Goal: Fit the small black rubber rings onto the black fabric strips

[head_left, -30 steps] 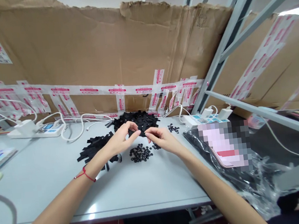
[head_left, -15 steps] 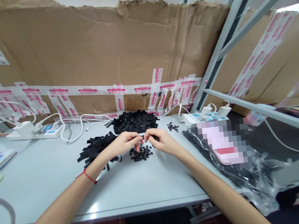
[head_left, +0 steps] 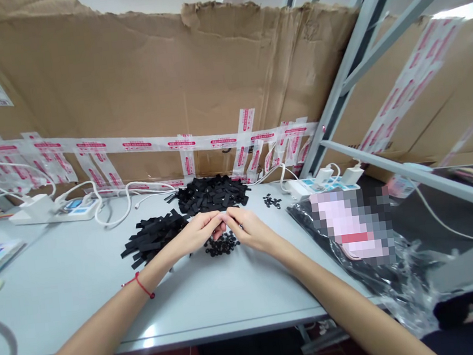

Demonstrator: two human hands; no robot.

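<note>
My left hand and my right hand meet fingertip to fingertip above the table, both with fingers pinched together. Whatever lies between the fingertips is too small or hidden to make out. Just below them is a pile of small black round pieces, partly covered by my fingers. A heap of black strips lies beside my left hand, and a larger heap of black pieces sits behind both hands. Off to the right is a small cluster of black bits.
White power strips with cables lie at the back left and back right. A black plastic bag with a blurred pink item on it covers the right side. Behind stands a cardboard wall, beside a metal frame.
My hands have come closer together, and their fingertips now touch. The dark piece seen at my right fingers before is no longer visible. The view has shifted slightly.
</note>
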